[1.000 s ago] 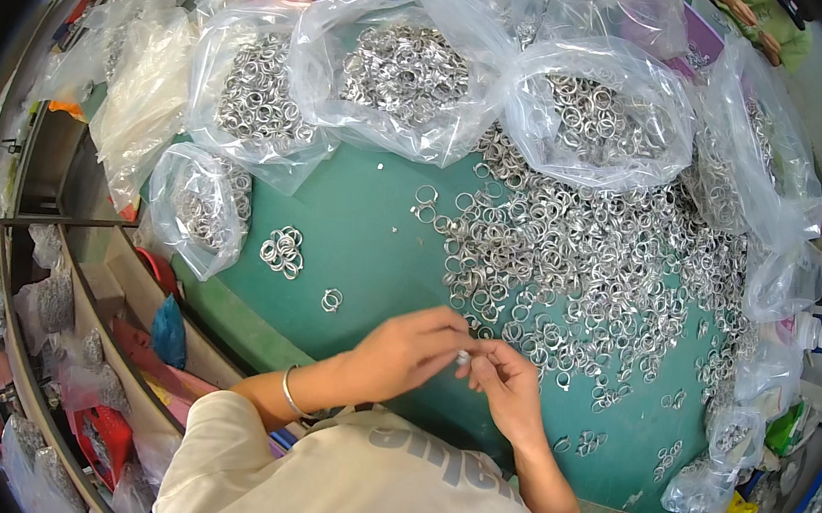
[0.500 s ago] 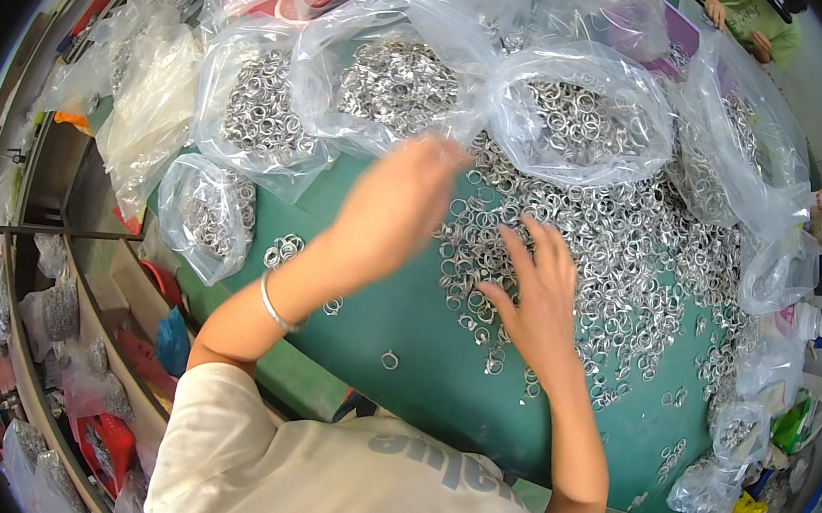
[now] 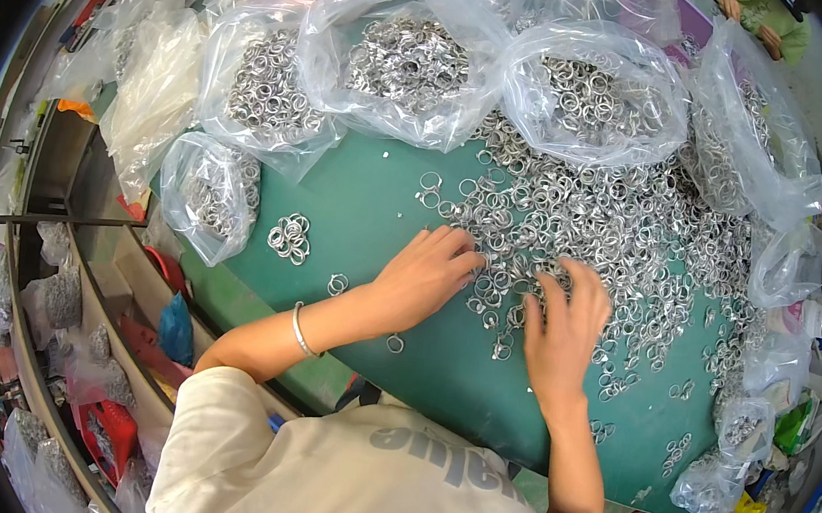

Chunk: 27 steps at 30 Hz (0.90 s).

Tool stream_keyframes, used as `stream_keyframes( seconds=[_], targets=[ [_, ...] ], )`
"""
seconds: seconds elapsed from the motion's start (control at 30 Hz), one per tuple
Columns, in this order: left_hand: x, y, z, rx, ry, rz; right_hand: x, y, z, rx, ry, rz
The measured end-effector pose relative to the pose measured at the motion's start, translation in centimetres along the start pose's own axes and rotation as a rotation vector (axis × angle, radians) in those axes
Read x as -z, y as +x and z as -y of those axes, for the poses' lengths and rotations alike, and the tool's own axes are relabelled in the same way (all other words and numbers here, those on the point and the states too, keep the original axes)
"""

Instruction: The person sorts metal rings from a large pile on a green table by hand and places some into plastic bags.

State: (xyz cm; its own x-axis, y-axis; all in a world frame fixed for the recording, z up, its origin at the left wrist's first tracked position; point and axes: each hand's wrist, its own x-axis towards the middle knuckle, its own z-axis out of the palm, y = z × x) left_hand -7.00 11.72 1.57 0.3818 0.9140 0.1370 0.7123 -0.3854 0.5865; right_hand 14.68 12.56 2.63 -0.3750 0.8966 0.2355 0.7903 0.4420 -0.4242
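Note:
A wide heap of silver metal rings (image 3: 626,214) spreads over the green tabletop (image 3: 336,209). At the heap's near left edge is my left hand (image 3: 426,276), its fingers bent and drawn together among the outer rings; whether a ring is between the fingertips is hidden. My right hand (image 3: 565,333) lies close by on the right, thumb and fingers apart, fingertips touching the rings at the heap's front. A small cluster of rings (image 3: 290,238) sits apart to the left, with a few single rings (image 3: 395,343) nearer me.
Open clear plastic bags of rings (image 3: 406,66) line the table's back, another bag (image 3: 588,100) beside them. A smaller ring bag (image 3: 207,197) stands at left. Shelves with bags (image 3: 55,304) are left of the table. Another person's hand (image 3: 769,39) shows at far right.
My left hand has come down from near the back bags, toward me, to the heap's near edge. My right hand has shifted slightly right, and its fingers still rest on the rings.

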Motion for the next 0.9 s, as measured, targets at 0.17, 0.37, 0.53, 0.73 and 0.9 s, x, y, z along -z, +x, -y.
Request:
stream_keyframes(
  seconds=[0.17,0.37,0.53,0.73,0.9],
  targets=[
    [-0.3,0.3,0.4,0.029,-0.056,-0.191,-1.3,1.7,1.3,0.178,-0.038,0.161],
    [0.7,0.4,0.4,0.364,-0.620,-0.170,0.2,0.6,-1.1,0.045,-0.001,-0.029],
    [-0.5,0.1,1.5,0.500,-0.966,-0.164,0.5,-0.4,0.8,-0.005,0.025,0.033],
    [0.1,0.2,0.6,0.335,-0.668,-0.222,-0.7,-0.3,1.3,0.082,-0.190,0.105],
    [0.8,-0.6,0.0,0.162,-0.181,-0.231,1.2,-1.2,-0.4,-0.151,0.516,0.041]
  ],
)
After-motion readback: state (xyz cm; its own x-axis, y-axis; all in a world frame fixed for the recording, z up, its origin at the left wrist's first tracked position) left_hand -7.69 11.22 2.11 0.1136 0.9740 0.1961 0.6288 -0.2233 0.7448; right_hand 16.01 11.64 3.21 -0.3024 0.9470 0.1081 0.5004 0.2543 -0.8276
